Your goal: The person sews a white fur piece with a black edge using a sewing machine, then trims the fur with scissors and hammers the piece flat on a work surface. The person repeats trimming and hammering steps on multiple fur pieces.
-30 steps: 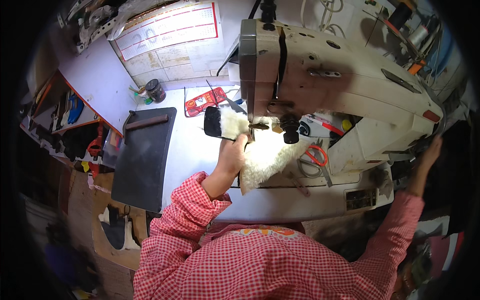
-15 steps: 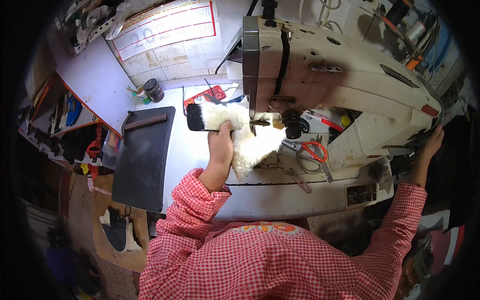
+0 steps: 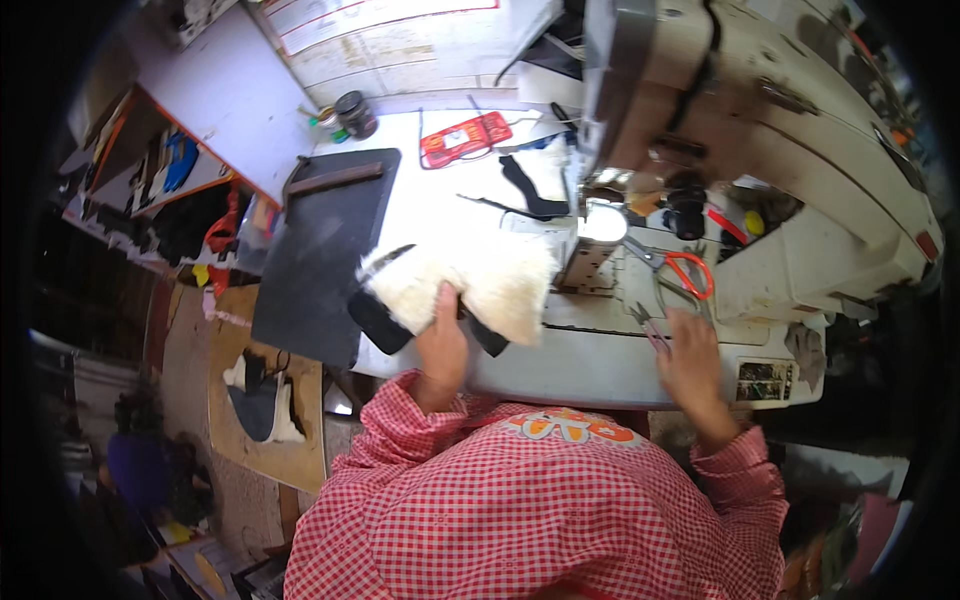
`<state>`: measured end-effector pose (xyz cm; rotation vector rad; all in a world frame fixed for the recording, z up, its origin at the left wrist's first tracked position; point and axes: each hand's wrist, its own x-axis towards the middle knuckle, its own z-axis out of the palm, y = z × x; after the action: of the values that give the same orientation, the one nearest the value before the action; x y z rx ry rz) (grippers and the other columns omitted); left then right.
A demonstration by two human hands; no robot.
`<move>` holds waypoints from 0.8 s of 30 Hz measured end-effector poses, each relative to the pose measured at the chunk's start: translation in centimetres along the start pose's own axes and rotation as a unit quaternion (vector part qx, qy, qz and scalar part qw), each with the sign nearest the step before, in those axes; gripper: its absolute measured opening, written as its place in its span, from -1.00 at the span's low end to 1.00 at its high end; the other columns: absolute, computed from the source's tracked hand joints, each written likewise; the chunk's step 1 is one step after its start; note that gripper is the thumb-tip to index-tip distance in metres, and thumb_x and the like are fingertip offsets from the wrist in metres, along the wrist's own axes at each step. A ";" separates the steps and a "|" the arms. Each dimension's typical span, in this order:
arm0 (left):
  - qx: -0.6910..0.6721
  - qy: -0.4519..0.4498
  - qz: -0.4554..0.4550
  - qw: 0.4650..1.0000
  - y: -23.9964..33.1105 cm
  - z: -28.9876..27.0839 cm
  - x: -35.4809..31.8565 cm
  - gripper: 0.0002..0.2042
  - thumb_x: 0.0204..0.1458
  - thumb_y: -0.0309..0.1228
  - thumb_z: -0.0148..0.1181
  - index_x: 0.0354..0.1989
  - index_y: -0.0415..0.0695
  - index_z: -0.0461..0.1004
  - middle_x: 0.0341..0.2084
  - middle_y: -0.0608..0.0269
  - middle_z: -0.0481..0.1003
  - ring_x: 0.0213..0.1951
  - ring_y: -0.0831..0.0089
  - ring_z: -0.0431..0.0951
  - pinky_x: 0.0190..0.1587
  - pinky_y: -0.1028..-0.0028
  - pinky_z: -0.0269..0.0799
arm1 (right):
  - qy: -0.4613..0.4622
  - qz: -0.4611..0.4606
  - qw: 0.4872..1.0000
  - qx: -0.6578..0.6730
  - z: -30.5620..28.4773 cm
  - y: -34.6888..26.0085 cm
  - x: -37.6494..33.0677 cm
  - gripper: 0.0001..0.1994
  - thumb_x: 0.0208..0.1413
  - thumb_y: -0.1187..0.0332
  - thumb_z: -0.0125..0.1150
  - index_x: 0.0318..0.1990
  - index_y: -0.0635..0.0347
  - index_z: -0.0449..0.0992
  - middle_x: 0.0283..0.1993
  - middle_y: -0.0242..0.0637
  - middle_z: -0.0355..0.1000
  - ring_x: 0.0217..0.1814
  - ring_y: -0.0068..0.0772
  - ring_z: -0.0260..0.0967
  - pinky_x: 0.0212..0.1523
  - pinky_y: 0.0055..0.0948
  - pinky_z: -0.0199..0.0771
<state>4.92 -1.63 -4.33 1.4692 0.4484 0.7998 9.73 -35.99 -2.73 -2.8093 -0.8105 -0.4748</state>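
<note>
My left hand (image 3: 441, 350) is closed on a cream fleece piece (image 3: 510, 290) with black parts along its edges, thumb on top. I hold it above the front of the white table, left of the sewing machine (image 3: 760, 130). My right hand (image 3: 693, 365) is over the machine bed's front edge, fingers pointing down at small pink-handled thread snips (image 3: 650, 326). It is smeared by motion and covers part of the handle, so I cannot see whether it grips them. Just beyond lie orange-handled scissors (image 3: 688, 275).
A dark board (image 3: 320, 235) with a hammer (image 3: 335, 179) on it lies at the left. Behind the fleece are a red flat case (image 3: 466, 139) and black strips (image 3: 530, 188). Small jars (image 3: 356, 115) stand at the back. A cut piece (image 3: 265, 395) rests on a lower wooden board (image 3: 235, 440).
The fleece has come away from under the machine needle, toward me and left, in my left hand. My right hand has left the machine's right end for the snips. The view has shifted.
</note>
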 end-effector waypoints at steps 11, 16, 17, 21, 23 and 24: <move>0.015 -0.169 0.002 0.986 2.8 -1.7 -3.4 -0.67 0.27 -0.48 -0.03 0.16 -0.38 0.31 0.08 0.02 0.42 0.12 0.27 0.40 0.18 0.41 0.25 | 0.055 -0.048 0.953 0.295 0.0 -7.5 4.1 -0.71 0.04 0.61 0.04 -0.04 0.23 0.35 -0.20 -0.05 0.37 -0.44 0.00 0.38 -0.49 -0.12 0.41; 0.147 -0.219 0.081 0.961 1.2 -2.6 -3.5 -0.65 0.27 -0.46 -0.11 0.17 -0.36 0.29 0.09 -0.02 0.39 0.13 0.21 0.39 0.19 0.35 0.24 | -0.040 -0.104 0.925 0.363 -4.6 -14.4 9.1 -0.83 0.17 0.33 0.16 -0.17 0.18 0.37 -0.41 -0.14 0.40 -0.47 -0.07 0.43 -0.52 -0.23 0.38; 0.119 -0.222 0.066 0.966 0.9 -2.7 -3.6 -0.64 0.28 -0.43 -0.15 0.18 -0.36 0.28 0.10 -0.02 0.38 0.14 0.21 0.38 0.20 0.35 0.23 | -0.063 -0.101 0.933 0.339 -4.9 -15.1 10.0 -0.82 0.19 0.30 0.14 -0.18 0.18 0.38 -0.41 -0.12 0.42 -0.45 -0.04 0.44 -0.51 -0.23 0.39; -0.006 -0.213 -0.016 0.977 0.2 -2.4 -4.2 -0.58 0.30 -0.34 -0.24 0.22 -0.35 0.24 0.13 -0.02 0.36 0.17 0.19 0.35 0.24 0.33 0.19 | -0.072 -0.058 0.949 0.300 -4.8 -16.4 11.1 -0.74 0.22 0.16 0.10 -0.29 0.19 0.39 -0.46 -0.13 0.43 -0.48 -0.01 0.43 -0.52 -0.21 0.37; -0.046 -0.209 -0.032 0.976 0.0 -2.1 -4.4 -0.58 0.27 -0.35 -0.21 0.22 -0.34 0.24 0.13 -0.04 0.36 0.16 0.15 0.35 0.24 0.30 0.18 | -0.057 -0.046 0.951 0.301 -4.3 -16.5 10.9 -0.75 0.21 0.17 0.12 -0.31 0.19 0.39 -0.49 -0.15 0.42 -0.51 -0.03 0.42 -0.53 -0.22 0.36; -0.039 -0.221 -0.027 0.974 -0.1 -2.1 -4.5 -0.57 0.25 -0.36 -0.20 0.22 -0.34 0.25 0.13 -0.04 0.35 0.17 0.13 0.34 0.24 0.29 0.18 | -0.050 -0.043 0.952 0.300 -4.1 -16.5 10.8 -0.75 0.20 0.17 0.13 -0.31 0.18 0.39 -0.50 -0.16 0.42 -0.52 -0.04 0.42 -0.54 -0.23 0.36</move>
<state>0.45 -3.34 -5.50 1.5012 0.1177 0.4214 8.35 -17.98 6.27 -2.2512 -0.9137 -0.0703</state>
